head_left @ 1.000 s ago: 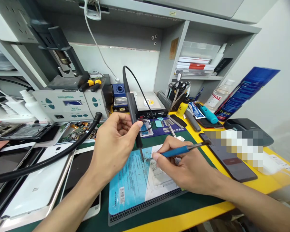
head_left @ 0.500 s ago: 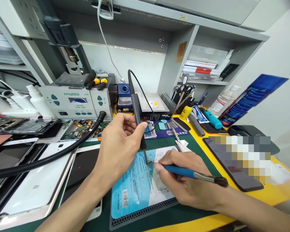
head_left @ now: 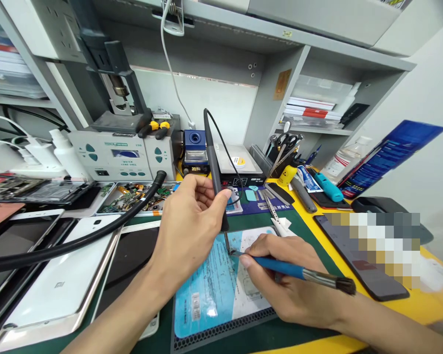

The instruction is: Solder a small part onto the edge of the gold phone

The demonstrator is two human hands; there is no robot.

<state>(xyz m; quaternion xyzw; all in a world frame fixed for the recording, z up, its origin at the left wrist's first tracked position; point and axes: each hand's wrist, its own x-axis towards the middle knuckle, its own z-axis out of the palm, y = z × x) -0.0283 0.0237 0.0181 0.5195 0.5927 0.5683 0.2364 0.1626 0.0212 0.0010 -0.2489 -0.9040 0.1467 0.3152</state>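
Observation:
My left hand (head_left: 192, 226) is closed around a black soldering iron (head_left: 214, 164) with a thin cable rising from its top. The iron points down, its metal tip over the blue and white printed sheet (head_left: 195, 280). In my right hand (head_left: 291, 290) is a blue-handled brush (head_left: 280, 266), gripped with thumb and fingers. Its dark bristles point right, away from the iron. A small greyish piece (head_left: 236, 252) projects from my right fingertips and meets the iron tip; whether it belongs to the brush handle I cannot tell. The sheet rests on a dark perforated-edge pad (head_left: 221, 327).
On the left lie several phones, including a white one (head_left: 62, 280), under a thick black hose (head_left: 96, 236). Behind stand a rework station (head_left: 125, 160) and a tray of circuit boards (head_left: 107, 202). A dark phone (head_left: 358, 260) and a teal tool (head_left: 328, 187) lie on the right.
The whole view has shifted slightly, so everything sits a little lower and further right. Both hands keep their grips, and the iron tip stays at the small piece.

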